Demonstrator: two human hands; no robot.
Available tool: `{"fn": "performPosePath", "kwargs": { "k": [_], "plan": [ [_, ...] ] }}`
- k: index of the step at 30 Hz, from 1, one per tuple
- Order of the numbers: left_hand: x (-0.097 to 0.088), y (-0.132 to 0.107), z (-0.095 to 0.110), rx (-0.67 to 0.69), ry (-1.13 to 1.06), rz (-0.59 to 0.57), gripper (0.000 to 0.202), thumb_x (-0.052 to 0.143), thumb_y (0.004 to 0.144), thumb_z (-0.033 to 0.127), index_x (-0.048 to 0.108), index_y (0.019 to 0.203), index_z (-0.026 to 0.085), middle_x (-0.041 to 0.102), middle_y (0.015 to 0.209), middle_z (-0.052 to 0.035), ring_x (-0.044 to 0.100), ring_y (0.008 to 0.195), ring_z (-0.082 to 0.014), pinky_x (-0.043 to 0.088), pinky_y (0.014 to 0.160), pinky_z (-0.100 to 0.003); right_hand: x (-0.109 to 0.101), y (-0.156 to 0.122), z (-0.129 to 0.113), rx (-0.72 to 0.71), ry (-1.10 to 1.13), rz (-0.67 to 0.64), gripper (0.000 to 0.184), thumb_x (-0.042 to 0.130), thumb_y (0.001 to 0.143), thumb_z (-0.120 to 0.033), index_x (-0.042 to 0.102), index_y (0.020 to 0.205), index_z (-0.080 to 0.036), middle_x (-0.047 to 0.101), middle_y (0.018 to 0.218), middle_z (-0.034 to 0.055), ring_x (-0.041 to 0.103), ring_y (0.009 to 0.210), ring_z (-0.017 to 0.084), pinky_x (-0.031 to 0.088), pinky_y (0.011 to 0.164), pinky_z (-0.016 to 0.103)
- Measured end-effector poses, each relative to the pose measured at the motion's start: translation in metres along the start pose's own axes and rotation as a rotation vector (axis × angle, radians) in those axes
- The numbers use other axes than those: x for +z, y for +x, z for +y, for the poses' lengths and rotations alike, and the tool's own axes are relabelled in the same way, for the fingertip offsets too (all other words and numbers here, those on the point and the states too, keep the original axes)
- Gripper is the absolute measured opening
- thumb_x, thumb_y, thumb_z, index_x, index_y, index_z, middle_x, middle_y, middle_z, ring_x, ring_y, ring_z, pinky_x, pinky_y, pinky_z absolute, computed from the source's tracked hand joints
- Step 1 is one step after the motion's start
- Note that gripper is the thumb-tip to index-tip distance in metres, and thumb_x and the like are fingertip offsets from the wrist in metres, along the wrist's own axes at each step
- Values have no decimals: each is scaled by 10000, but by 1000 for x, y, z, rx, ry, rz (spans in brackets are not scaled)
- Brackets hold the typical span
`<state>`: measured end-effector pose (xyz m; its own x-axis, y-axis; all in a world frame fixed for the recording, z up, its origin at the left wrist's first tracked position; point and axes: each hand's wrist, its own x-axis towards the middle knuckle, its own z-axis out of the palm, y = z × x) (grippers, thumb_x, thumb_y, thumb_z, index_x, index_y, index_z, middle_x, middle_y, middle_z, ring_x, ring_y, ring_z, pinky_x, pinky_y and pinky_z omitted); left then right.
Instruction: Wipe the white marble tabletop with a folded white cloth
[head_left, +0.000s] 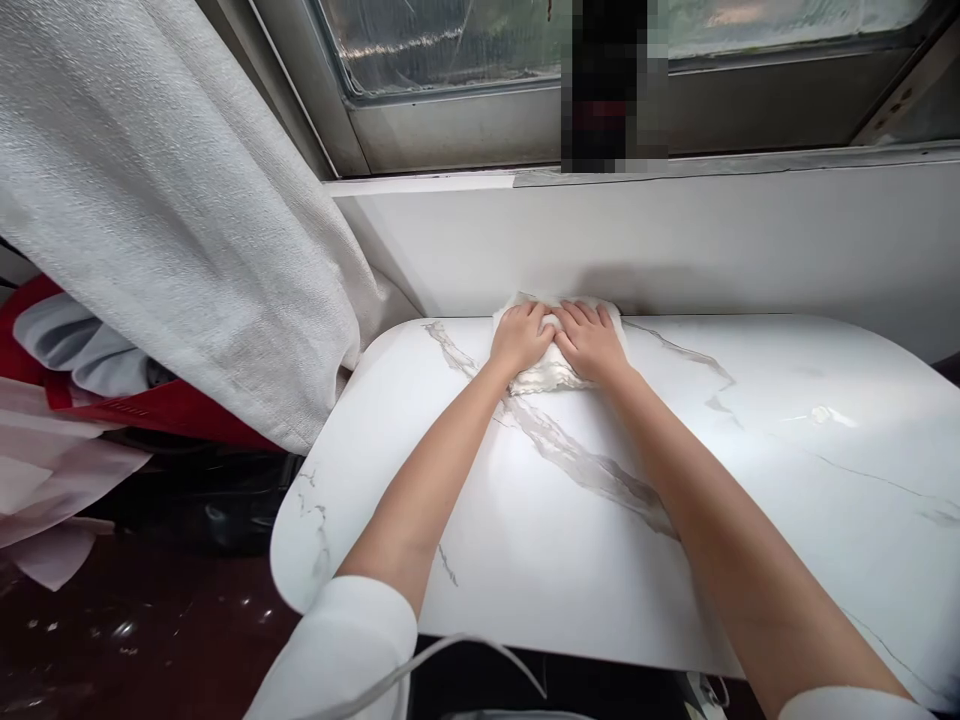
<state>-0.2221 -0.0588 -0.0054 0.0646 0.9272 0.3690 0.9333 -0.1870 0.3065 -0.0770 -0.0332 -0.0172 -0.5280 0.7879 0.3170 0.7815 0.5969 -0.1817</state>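
A folded white cloth [551,372] lies near the far edge of the white marble-patterned tabletop [525,560]. Both of my arms reach out straight to it. My left hand [521,338] rests on the cloth's left half, palm down, with the fingers lying forward. On the right half, my right hand [591,340] presses down flat with its fingers slightly apart. The two thumbs come close together in the middle. Part of the cloth is hidden beneath the hands.
A white wall panel [495,240] and a window [450,45] stand behind the table. At the left hangs a pale curtain [187,200], beside a red bag [165,410] with white fabric in it. A pale cable [442,645] crosses the table's front edge.
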Motion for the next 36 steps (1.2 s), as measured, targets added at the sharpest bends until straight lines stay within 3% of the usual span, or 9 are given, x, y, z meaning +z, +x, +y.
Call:
{"fn": "performPosePath", "kwargs": {
  "k": [6,14,19,27,31,36],
  "plan": [
    [-11,-32,5,-6,-1,-23,261,477,935,194,625,1145,144,658,1191,-112,578,1161,-263,400,1075,-389,-9,-28,-23,-3,-16,-18,533,247,993,-282,481,1450,-140,434,1551,124,360,1434,292,212,1172,542],
    [-36,-92,19,48,14,-50,284,471,936,194,613,1176,140,661,1188,-108,583,1155,-250,406,1082,-391,-22,-87,-68,42,-35,-4,549,253,1002,-288,460,1474,-100,420,1556,146,344,1449,322,200,1180,555],
    [-54,-144,29,84,71,-76,342,426,943,187,581,1243,131,629,1306,-133,542,1268,-253,345,1158,-427,-28,-132,-98,0,-53,11,556,272,1006,-304,462,1476,-77,420,1548,174,351,1444,349,174,1180,596],
    [-86,-241,45,90,155,-57,412,342,975,229,551,1312,118,577,1398,-173,500,1349,-278,362,1172,-496,-49,-202,-149,-135,-62,-24,573,259,1026,-317,427,1505,-52,366,1574,177,307,1467,373,185,1194,602],
    [-101,-270,46,71,180,-47,427,326,979,227,546,1320,92,581,1390,-192,504,1345,-292,384,1162,-508,-53,-214,-168,-196,-23,-44,568,303,1017,-327,439,1501,-63,358,1576,180,308,1465,382,218,1182,616],
    [-109,-271,34,15,172,-86,415,339,967,239,546,1313,137,578,1398,-173,505,1342,-291,393,1153,-529,-50,-204,-177,-234,17,-68,580,296,1017,-333,430,1502,-46,362,1572,194,302,1463,398,215,1177,629]
  ]
}}
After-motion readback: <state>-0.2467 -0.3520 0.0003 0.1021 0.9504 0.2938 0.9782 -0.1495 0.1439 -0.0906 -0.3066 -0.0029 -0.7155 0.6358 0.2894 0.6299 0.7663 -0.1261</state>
